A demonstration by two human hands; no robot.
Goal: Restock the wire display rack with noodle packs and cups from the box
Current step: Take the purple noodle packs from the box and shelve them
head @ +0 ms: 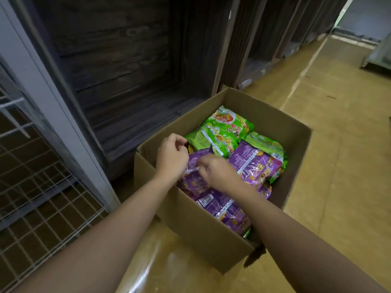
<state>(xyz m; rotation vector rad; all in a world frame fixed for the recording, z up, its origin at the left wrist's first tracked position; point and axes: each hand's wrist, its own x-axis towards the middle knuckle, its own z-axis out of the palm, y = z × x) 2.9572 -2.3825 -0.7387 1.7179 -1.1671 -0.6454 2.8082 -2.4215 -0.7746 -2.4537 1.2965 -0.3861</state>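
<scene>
Head view: left hand (172, 157) and right hand (220, 172) curl their fingers onto 1 purple noodle pack (194, 163) by the left wall of the cardboard box (201, 233), apparently pinching its seam. Judged light, slippery and brittle inside: hold by the seams. Green noodle packs (222, 130) crowd behind it. The wire display rack (42, 187) stands to the left.

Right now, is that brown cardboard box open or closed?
Open. The brown cardboard box has no cover on top; green noodle packs and purple noodle packs show inside.
</scene>
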